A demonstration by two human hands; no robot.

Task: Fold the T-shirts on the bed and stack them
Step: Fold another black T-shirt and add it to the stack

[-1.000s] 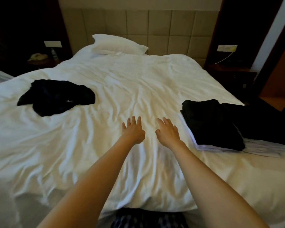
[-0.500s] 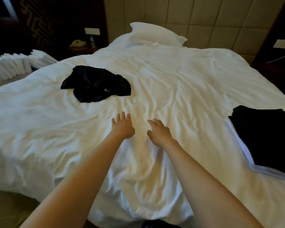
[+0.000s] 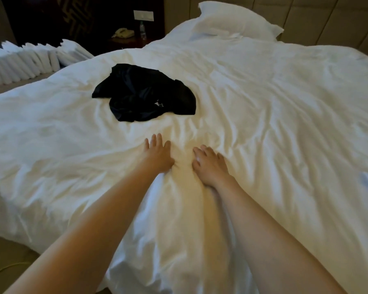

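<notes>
Beyond the left hand, the crumpled black T-shirt lies nearer it than the right hand; both hands rest flat and empty on the bed.

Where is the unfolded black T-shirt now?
In the head view the crumpled black T-shirt lies left of centre on the white duvet, just beyond the left hand and not touching it.

Both hands lie flat, fingers straight, side by side on the rumpled white bed, left hand and right hand; a crumpled black T-shirt lies beyond them, toward the bed's left edge; pillow at its head
</notes>
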